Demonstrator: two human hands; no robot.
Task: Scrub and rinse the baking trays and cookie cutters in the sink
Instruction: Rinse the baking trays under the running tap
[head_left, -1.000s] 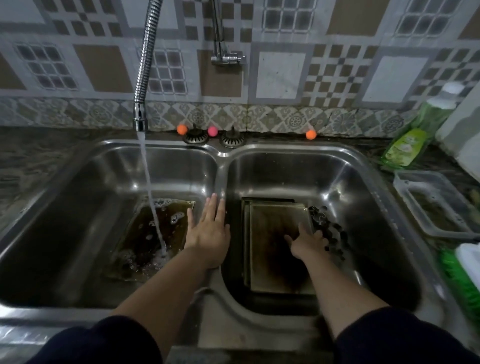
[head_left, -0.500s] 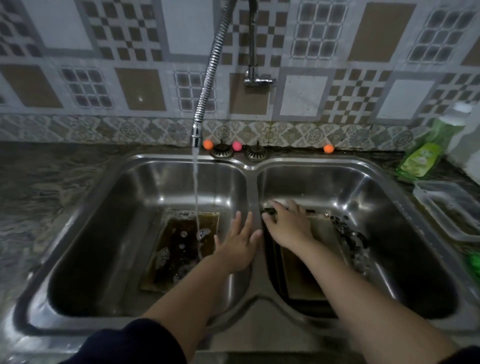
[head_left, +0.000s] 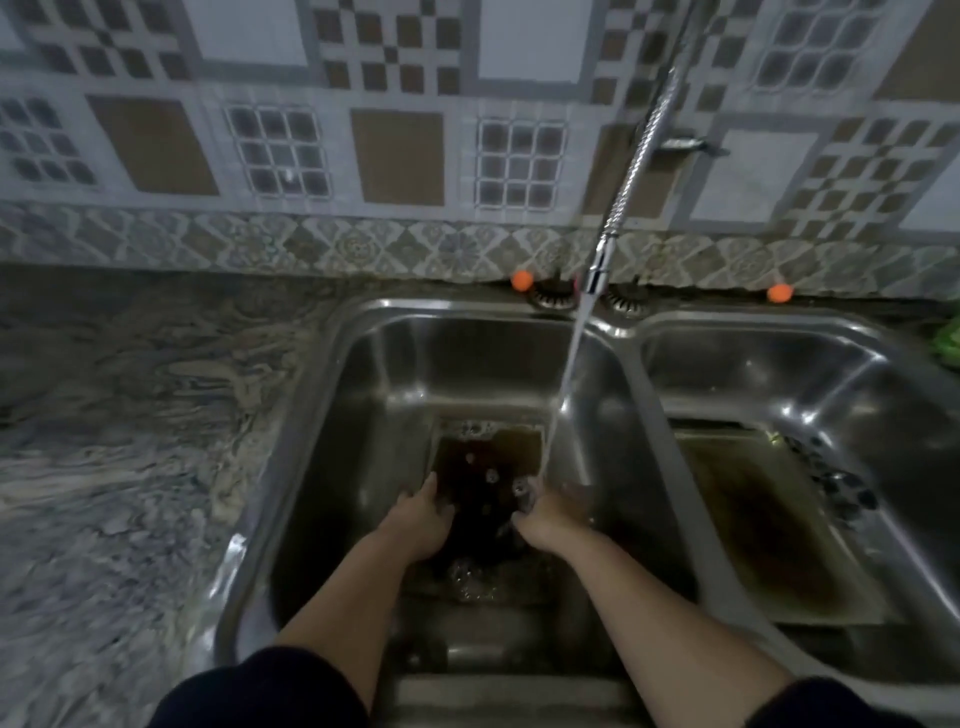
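A dark, stained baking tray (head_left: 493, 457) lies wet in the left basin of the steel sink (head_left: 332, 415). My left hand (head_left: 415, 519) holds its left edge and my right hand (head_left: 550, 519) holds its right edge, fingers curled on the rim. Water (head_left: 566, 374) runs from the hose tap (head_left: 597, 270) onto the tray beside my right hand. A second stained tray (head_left: 769, 535) lies in the right basin, with several dark cookie cutters (head_left: 841, 488) along its right side.
A marbled counter (head_left: 130, 441) stretches to the left of the sink. Two orange balls (head_left: 521, 280) (head_left: 778, 293) sit on the back ledge. A green bottle (head_left: 948, 343) shows at the right edge. Patterned wall tiles stand behind.
My view has swung left. My right hand left the right-basin tray and crossed to the left basin; my left hand came off the divider. Both now hold the left tray.
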